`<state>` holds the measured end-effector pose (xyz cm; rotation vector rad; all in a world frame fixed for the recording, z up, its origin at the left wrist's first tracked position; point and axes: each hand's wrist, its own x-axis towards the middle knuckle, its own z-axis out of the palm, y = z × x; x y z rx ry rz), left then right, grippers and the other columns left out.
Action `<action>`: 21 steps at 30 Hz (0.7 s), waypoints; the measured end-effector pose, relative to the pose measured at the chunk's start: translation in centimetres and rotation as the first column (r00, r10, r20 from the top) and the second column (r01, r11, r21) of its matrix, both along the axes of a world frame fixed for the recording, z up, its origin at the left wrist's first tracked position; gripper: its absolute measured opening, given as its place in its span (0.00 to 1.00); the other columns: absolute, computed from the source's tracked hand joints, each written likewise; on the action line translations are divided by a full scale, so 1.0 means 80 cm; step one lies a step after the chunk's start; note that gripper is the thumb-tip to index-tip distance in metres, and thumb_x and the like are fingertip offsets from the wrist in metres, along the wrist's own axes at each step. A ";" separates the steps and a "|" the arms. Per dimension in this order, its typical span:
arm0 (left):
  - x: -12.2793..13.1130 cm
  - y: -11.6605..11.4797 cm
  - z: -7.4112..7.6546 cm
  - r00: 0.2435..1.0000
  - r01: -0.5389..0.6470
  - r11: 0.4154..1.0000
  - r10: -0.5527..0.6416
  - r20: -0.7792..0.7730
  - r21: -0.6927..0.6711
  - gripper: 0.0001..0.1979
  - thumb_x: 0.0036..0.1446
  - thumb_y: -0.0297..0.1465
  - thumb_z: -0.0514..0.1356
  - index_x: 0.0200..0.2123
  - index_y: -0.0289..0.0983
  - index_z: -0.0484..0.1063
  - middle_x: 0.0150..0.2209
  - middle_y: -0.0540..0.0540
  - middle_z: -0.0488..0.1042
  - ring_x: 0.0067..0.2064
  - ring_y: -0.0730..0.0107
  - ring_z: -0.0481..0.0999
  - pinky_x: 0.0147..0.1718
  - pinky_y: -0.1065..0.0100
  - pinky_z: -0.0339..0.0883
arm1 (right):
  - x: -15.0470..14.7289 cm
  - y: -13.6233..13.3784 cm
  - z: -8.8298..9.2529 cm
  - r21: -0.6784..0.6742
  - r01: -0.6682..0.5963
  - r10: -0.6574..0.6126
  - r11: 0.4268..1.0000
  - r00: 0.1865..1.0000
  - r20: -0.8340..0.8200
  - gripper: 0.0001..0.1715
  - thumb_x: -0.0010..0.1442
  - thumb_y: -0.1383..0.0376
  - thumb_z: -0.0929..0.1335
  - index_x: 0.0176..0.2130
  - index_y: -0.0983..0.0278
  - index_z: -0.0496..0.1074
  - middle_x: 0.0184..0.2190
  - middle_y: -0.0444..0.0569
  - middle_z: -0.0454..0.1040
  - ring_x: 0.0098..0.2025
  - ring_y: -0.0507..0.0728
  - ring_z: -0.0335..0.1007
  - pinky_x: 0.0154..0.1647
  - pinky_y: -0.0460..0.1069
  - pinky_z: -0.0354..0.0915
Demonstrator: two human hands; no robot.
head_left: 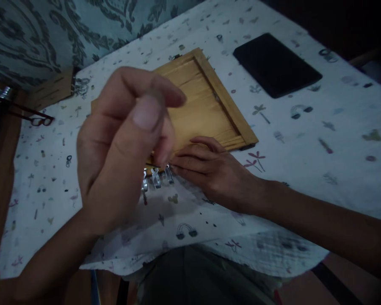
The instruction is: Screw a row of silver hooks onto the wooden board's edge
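Observation:
My left hand (120, 148) is raised close to the camera, its thumb pressed against the curled fingers in a pinch; what it holds, if anything, is hidden. Behind it lies a shallow wooden tray (216, 101) on the patterned white cloth (320, 161). My right hand (209, 167) rests flat at the tray's near edge, fingers stretched out together. Its fingertips touch a row of small clear pieces (157, 178) lying just in front of the tray.
A black flat tablet-like object (276, 63) lies at the back right. A pair of dark-framed glasses (34, 118) sits at the left table edge. A patterned teal wall (51, 29) rises behind. The table's near edge is by my lap.

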<state>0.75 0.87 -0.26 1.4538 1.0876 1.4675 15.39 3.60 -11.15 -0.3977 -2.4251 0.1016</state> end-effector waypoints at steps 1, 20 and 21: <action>0.002 0.000 -0.005 0.997 -0.073 0.993 0.073 0.003 0.093 0.16 0.61 0.41 0.57 0.23 0.40 0.67 0.20 0.50 0.60 0.19 0.73 0.60 0.18 0.64 0.54 | 0.000 0.000 -0.001 0.006 -0.001 0.001 1.000 1.000 -0.005 0.10 0.65 0.73 0.61 0.42 0.64 0.70 0.43 0.46 0.78 0.48 0.58 0.70 0.56 0.60 0.62; -0.008 -0.003 -0.011 0.988 -0.148 0.988 0.147 0.039 0.050 0.08 0.64 0.31 0.53 0.34 0.36 0.70 0.22 0.52 0.59 0.23 0.74 0.62 0.24 0.67 0.60 | 0.001 -0.001 0.002 0.054 0.009 -0.011 0.999 1.000 0.029 0.11 0.65 0.73 0.62 0.43 0.67 0.72 0.45 0.48 0.78 0.46 0.59 0.70 0.56 0.63 0.62; -0.008 -0.004 -0.010 0.990 -0.125 0.991 0.122 0.065 0.046 0.09 0.65 0.29 0.52 0.33 0.37 0.70 0.21 0.52 0.57 0.21 0.76 0.59 0.21 0.69 0.57 | 0.001 -0.001 0.003 0.053 0.010 -0.012 0.999 0.999 0.031 0.10 0.65 0.72 0.62 0.43 0.67 0.72 0.44 0.48 0.78 0.46 0.59 0.70 0.56 0.63 0.62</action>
